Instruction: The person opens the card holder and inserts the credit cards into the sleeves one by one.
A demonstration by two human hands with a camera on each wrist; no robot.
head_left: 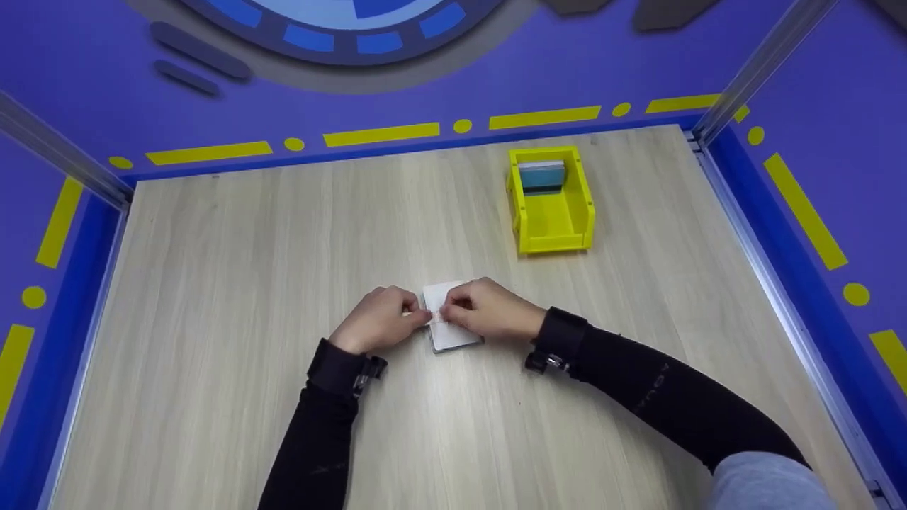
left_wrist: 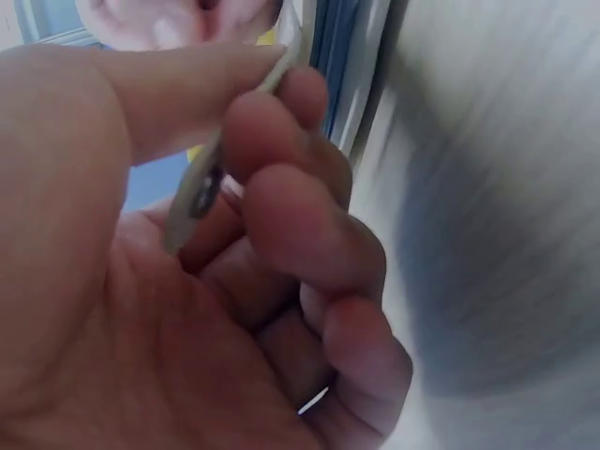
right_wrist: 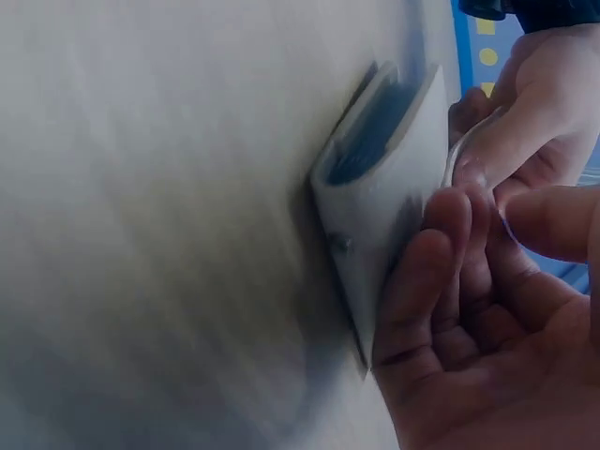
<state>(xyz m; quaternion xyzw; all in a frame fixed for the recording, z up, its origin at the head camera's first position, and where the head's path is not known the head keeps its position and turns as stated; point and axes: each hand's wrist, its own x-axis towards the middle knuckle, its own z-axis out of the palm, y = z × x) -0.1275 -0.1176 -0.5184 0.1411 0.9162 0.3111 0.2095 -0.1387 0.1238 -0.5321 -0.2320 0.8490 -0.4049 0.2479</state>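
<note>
A small white card wallet lies on the table between the hands. The right wrist view shows the wallet from its edge, folded round a blue inside, with a small metal snap stud on the outer face. My left hand pinches a pale strap between thumb and fingers; a dark metal snap part shows on it in the left wrist view. My right hand has its fingers curled at the wallet's upper face, thumb close to the forefinger. What its fingertips pinch is partly hidden.
Beyond the hands, to the right, stands a yellow open-front bin with teal and white flat items upright at its back. Purple walls edge the wooden table at the back and sides.
</note>
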